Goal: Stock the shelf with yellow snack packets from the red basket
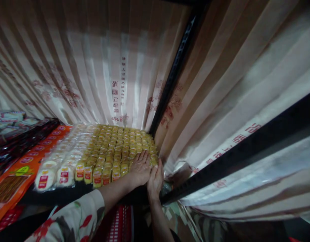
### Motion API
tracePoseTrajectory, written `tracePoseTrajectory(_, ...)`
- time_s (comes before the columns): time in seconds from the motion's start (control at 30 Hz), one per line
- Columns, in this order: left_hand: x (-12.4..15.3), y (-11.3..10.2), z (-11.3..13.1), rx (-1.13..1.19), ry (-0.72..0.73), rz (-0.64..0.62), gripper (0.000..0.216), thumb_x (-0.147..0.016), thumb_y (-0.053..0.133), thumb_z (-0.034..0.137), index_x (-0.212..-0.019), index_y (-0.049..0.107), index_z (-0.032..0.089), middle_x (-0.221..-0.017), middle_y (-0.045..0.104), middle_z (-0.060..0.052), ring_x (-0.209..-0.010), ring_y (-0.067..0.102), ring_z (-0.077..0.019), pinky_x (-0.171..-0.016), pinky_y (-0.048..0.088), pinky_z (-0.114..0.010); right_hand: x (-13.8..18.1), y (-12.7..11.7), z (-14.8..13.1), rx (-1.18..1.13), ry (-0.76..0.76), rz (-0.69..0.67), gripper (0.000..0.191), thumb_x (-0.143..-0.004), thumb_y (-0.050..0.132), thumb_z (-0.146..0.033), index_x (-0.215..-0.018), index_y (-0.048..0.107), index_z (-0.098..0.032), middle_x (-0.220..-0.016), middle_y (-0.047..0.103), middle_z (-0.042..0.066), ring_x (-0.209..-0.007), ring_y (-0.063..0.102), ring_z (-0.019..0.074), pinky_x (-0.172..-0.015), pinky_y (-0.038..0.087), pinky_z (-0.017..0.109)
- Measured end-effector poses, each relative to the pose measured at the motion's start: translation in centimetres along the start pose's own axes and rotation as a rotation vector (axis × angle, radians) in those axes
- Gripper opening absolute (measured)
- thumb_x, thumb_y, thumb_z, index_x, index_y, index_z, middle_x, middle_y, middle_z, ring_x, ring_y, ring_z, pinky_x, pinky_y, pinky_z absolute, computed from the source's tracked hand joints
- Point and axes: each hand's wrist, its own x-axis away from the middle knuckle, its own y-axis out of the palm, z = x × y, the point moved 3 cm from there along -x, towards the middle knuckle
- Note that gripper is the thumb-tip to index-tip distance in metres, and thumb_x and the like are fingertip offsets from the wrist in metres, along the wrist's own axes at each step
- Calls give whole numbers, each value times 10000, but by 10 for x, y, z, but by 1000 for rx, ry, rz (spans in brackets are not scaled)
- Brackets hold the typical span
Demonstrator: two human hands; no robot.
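My left hand point(140, 168) lies flat with fingers stretched out on the front right corner of a big block of small yellow wrapped packets point(119, 144) on a dark shelf. My right hand point(155, 179) rests beside it, fingers straight and pressed against the right edge of the same block. Neither hand holds anything. A floral sleeve point(74, 218) covers my left forearm. To the left of the yellow packets lie rows of white round packets point(61, 164) with red labels.
Orange flat packages point(21, 168) lie at the left, dark packets point(16, 134) behind them. Cream pleated curtains point(99, 67) with red print hang behind and to the right. A black frame post point(175, 70) and a black rail point(245, 148) cross the right side.
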Motion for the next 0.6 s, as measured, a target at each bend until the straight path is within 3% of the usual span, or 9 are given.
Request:
tracePoseTrajectory(0.2, -22, -13, 8, 21, -47, -19, 549, -904, 290, 350, -1342, 391, 35, -1454, 274, -189, -1374, 173, -297, -1109, 203, -484, -7, -8, -1, 23, -27, 33, 592, -902, 244, -455, -1316, 412, -66, -1374, 416, 186, -1302, 344, 263, -1070, 265, 469)
tracePoseTrajectory(0.4, -55, -4, 2, 19, -70, -11, 579, -902, 288, 415, -1352, 379, 63, -1460, 275, -167, -1380, 162, -285, -1111, 168, -505, -10, -6, 4, 7, -4, 28, 614, -902, 231, -463, -1309, 417, -42, -1353, 433, 211, -1281, 377, 273, -1052, 297, 465)
tracePoseTrajectory(0.6, -56, -2, -3, -17, -59, -105, 598, -913, 225, 408, -1395, 291, 60, -1483, 228, -142, -1390, 130, -245, -1131, 133, -467, -8, 6, -1, 23, 21, -28, 620, -903, 206, -467, -1267, 475, -43, -1282, 509, 213, -1233, 438, 276, -1025, 328, 457)
